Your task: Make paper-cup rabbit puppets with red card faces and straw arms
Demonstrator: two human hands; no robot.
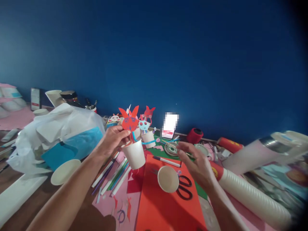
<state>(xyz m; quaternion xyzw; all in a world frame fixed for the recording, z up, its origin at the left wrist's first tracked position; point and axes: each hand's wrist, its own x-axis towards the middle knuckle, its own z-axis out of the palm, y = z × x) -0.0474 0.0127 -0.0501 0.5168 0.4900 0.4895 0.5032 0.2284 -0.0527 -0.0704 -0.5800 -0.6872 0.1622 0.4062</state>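
My left hand (114, 138) pinches a red paper face with pointed ears (130, 121) near its lower edge; its stem rises from a white paper cup (134, 155), which is tilted. My right hand (196, 160) has its fingers apart and holds nothing, above the right side of the orange sheet (166, 210). On that sheet are an open-topped paper cup (168, 179), black-handled scissors (184, 192) and a marker (167, 161). A light blue paper face (144, 125) stands in another cup (148, 139) just behind the held one.
At left lie a clear plastic bag (69, 117) and blue sheets (81, 144). Markers (117, 175) lie left of the orange sheet. A long stack of cups (252, 195) is at right. A lit phone (170, 125) and a red speaker (194, 136) stand near the blue wall.
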